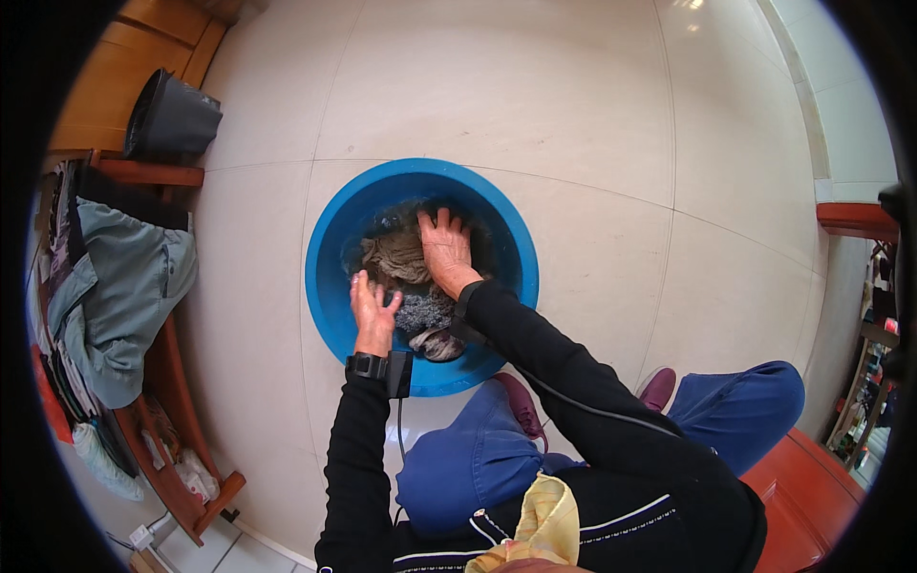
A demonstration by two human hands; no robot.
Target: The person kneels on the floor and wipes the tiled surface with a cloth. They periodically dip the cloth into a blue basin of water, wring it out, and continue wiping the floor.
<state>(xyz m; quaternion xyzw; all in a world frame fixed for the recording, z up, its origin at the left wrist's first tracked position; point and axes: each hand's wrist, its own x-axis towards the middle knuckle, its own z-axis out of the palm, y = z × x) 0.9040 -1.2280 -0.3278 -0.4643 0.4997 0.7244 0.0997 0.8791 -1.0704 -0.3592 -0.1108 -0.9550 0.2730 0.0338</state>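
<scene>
A round blue basin [521, 272] stands on the floor in front of me, with wet cloths and some water in it. My right hand [446, 250] lies over the basin with its fingers spread, touching the edge of a bunched beige cloth [396, 256]. My left hand [373, 313] is at the basin's left side, palm partly turned up and fingers apart, holding nothing. Between and below the hands is a dark grey, speckled heap [420, 311]; whether it is cloth or suds I cannot tell. A pale and dark cloth [437, 344] lies at the near wall.
Pale floor tiles [592, 115] surround the basin. At left are a wooden rack [177, 382] with a grey-green garment [129, 286] and a dark bin [174, 116]. My knees and purple shoes [521, 406] are close behind the basin. A red wooden seat [807, 497] is at lower right.
</scene>
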